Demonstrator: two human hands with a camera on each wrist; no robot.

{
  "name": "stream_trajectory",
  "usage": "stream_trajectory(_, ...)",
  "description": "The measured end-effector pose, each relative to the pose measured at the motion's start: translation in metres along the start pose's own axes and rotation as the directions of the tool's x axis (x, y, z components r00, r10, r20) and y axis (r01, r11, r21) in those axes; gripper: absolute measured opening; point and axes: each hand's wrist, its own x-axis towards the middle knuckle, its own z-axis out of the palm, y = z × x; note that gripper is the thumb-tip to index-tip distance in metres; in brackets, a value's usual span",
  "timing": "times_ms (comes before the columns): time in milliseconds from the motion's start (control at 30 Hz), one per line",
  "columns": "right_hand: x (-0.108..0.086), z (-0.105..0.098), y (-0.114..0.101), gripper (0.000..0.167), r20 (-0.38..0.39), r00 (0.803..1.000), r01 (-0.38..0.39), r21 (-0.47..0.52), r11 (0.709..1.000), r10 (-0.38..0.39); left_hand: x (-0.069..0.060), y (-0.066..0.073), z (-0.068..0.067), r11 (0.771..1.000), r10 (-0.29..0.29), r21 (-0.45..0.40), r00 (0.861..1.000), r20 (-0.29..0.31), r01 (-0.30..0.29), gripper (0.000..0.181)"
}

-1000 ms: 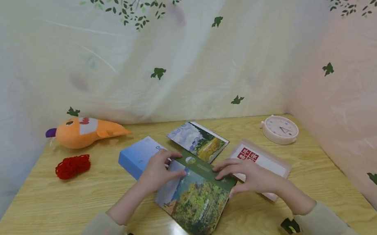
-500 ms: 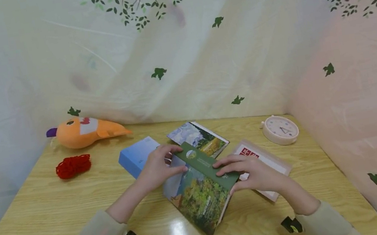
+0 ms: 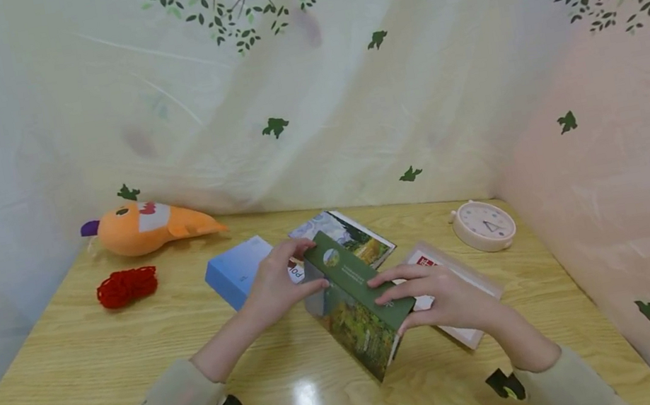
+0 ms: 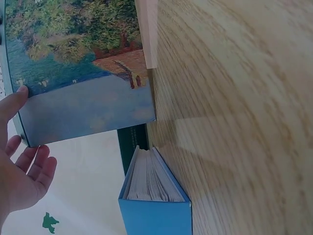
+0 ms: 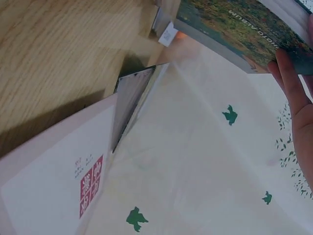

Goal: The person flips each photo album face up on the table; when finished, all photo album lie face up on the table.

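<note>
Both hands hold a photo album [image 3: 354,319] with a green spine and a painted landscape cover, tilted with its spine up and its lower corner low over the table. My left hand [image 3: 277,286] grips the spine's far left end, thumb on the painted cover [image 4: 73,44]. At the other end, my right hand [image 3: 443,294] has its fingers over the spine and its thumb at the near edge. A blue book [image 3: 239,267] lies beside the left hand. Behind the album lies a second painted book [image 3: 364,246], and a pink-edged book [image 3: 474,285] lies partly under the right hand.
An orange plush toy [image 3: 155,227] and a bundle of red yarn [image 3: 128,287] are at the table's left. A round pink clock [image 3: 484,224] stands at the back right. Fabric with leaf prints [image 3: 218,105] hangs behind the wooden table [image 3: 130,350].
The album has been tilted up, its lower corner rising and shifting right and away from the table's front. Both hands have kept their grip, the left moving slightly up and right.
</note>
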Motion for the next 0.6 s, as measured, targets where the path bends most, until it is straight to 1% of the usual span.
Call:
stream_trajectory(33, 0.0009, -0.0006, -0.0007, 0.047, -0.004, 1.000, 0.014, -0.007, 1.000, -0.014, 0.0002, 0.0006, 0.0001, 1.000, 0.002, 0.003, 1.000, -0.003, -0.002, 0.060)
stream_trajectory(200, 0.0037, -0.0028, -0.0030, 0.045, -0.002, 0.999, 0.039, -0.025, 0.999, -0.039, 0.0005, 0.0020, 0.0011, 1.000, 0.012, 0.029, 1.000, -0.023, -0.011, 0.063)
stream_trajectory(267, 0.0041, -0.0028, -0.0035, 0.044, 0.006, 0.999, 0.032, -0.016, 0.999, -0.032, 0.0003, 0.0018, 0.0016, 0.999, 0.017, 0.035, 0.999, -0.027, -0.016, 0.064)
stream_trajectory(433, 0.0024, 0.0012, -0.0029, 0.045, 0.001, 0.999, 0.054, -0.004, 0.999, -0.054, -0.0011, 0.0014, 0.0016, 0.999, 0.035, 0.032, 0.999, -0.031, -0.034, 0.066)
stream_trajectory(500, 0.0009, 0.0037, -0.0025, 0.047, 0.006, 0.999, 0.053, 0.000, 0.999, -0.053, -0.0020, 0.0010, 0.0016, 0.998, 0.045, 0.036, 0.998, -0.033, -0.044, 0.068)
stream_trajectory(600, -0.0012, 0.0069, -0.0029, 0.052, 0.020, 0.999, 0.030, 0.017, 0.999, -0.030, -0.0035, -0.0001, 0.0022, 0.997, 0.062, 0.041, 0.998, -0.035, -0.060, 0.071)
